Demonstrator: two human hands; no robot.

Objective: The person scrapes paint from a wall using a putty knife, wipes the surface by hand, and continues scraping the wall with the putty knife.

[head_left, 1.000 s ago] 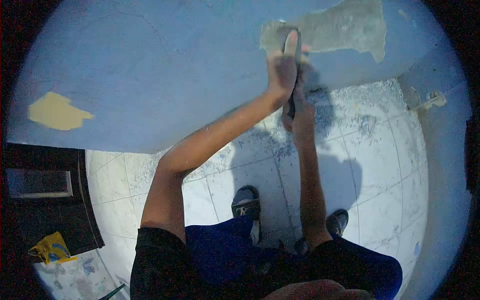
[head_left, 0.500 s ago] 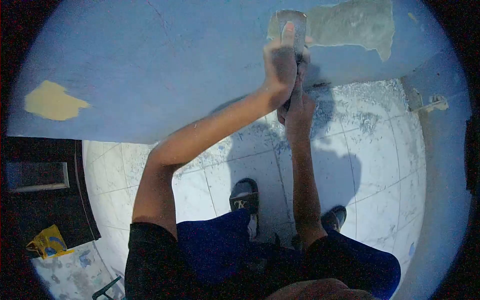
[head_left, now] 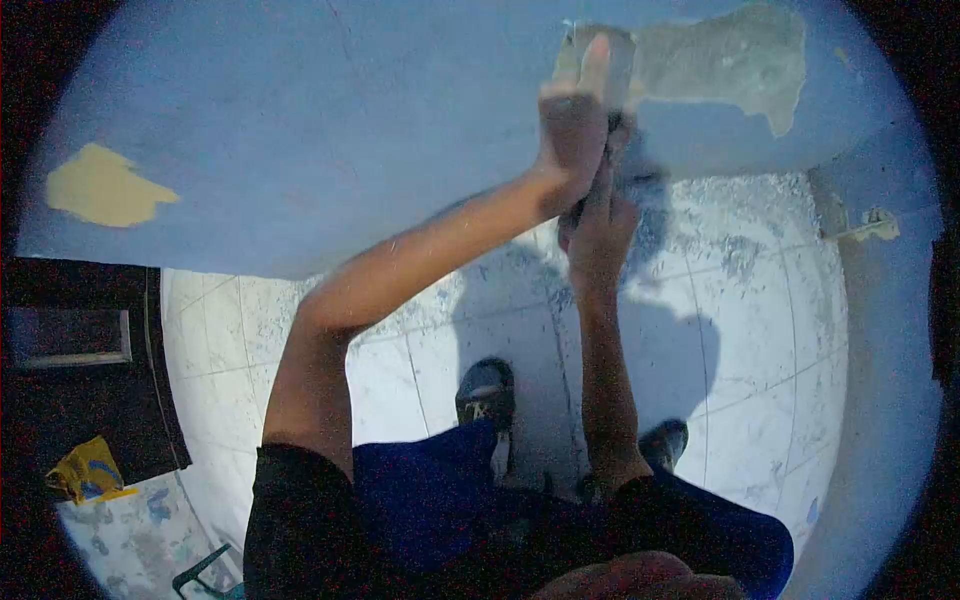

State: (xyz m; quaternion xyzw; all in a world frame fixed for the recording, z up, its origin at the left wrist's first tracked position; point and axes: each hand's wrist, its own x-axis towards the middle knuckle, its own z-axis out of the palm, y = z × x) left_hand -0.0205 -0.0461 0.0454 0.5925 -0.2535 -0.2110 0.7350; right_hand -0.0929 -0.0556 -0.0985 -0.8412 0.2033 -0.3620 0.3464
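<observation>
A wide-bladed scraper [head_left: 621,68] lies against the blue wall [head_left: 330,130], at the left end of a bare grey patch [head_left: 725,68]. My left hand [head_left: 575,125] is on the blade, with fingers stretched along it and pressing it to the wall. Lower down, my right hand [head_left: 603,235] is closed around the handle, whose dark end shows beside it. Both hands look slightly blurred, and part of the tool is hidden behind them.
Paint flakes [head_left: 735,235] litter the white tiled floor [head_left: 390,385] along the wall. A side wall [head_left: 890,330] stands at right. At left are a pale filled patch [head_left: 108,187], a dark panel [head_left: 80,400], a yellow packet [head_left: 92,470] and a dark green frame-like object [head_left: 205,575].
Both hands and the scraper sit slightly farther right in view. The left fingers appear more stretched out over the blade. The whole view has shifted a little.
</observation>
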